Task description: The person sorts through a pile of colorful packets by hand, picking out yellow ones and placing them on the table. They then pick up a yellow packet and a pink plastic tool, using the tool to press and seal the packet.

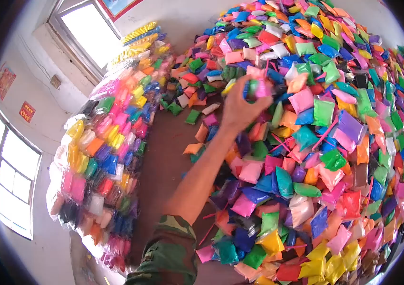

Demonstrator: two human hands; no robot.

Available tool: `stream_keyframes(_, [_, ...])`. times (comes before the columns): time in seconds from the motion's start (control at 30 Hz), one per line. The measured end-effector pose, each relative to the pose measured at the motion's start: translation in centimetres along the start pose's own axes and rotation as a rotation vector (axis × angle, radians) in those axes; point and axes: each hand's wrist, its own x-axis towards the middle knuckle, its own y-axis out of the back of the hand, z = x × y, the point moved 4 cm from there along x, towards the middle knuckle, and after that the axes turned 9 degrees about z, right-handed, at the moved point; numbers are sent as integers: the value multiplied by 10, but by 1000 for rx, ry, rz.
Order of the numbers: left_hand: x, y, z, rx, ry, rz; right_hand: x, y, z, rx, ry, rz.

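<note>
Camouflage cloth makes the sleeve (pixel 166 251) nearest us, low in the view. Off to its right, we see shiny yellow packets (pixel 334 266) at the near edge of a big heap (pixel 285 183) of small, soft plastic packets. From the sleeve, a bare arm (pixel 202 183) reaches up and to the right, past a brown surface (pixel 157 156).

At its end is our left hand (pixel 242 107). The fingers curl round, and the thumb sits out on the right, bent toward them. Between them we see a blurry pink packet (pixel 262 89), with bits of green and blue beside it. The hand seems to hold them. The pink one is on the thumb side, but it is too smeared for us to tell which way its long side points. Our right hand does not show, so the left is the near one.

Right of the thumb, a flat pink packet (pixel 301 99) lies on the heap. Past it is a bright green packet (pixel 323 111), its long side running up and down.

Far left, across the brown surface, we see a stack of clear bags (pixel 102 156), then a bright window (pixel 12 171).
</note>
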Motion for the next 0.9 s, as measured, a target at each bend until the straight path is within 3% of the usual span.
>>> stream_keyframes(0.1, [-15,-28,54,23,-337,-24,3,5,1,71,-104,-68])
stream_keyframes(0.2, [-45,-44,108,-8,-404,-178,8,15,-7,28,41,-7])
stream_keyframes(0.33, [-81,-37,136,-61,-375,-289,17,30,-14,69,39,39])
stream_keyframes(0.47, [-92,7,128,-8,-276,-270,21,31,-14,106,54,62])
stream_keyframes(0.53, [-84,32,87,13,-193,-166,25,34,-15,120,73,78])
stream_keyframes(0.6, [-61,65,38,77,163,-65,26,35,-16,128,88,89])
stream_keyframes(0.67, [-41,92,-69,110,277,42,24,30,-14,124,31,83])
stream_keyframes(0.77, [-31,94,-125,283,237,-5,27,33,-13,151,8,82])
stream_keyframes(0.9, [-2,47,-146,315,327,-65,25,28,-12,114,-11,69])
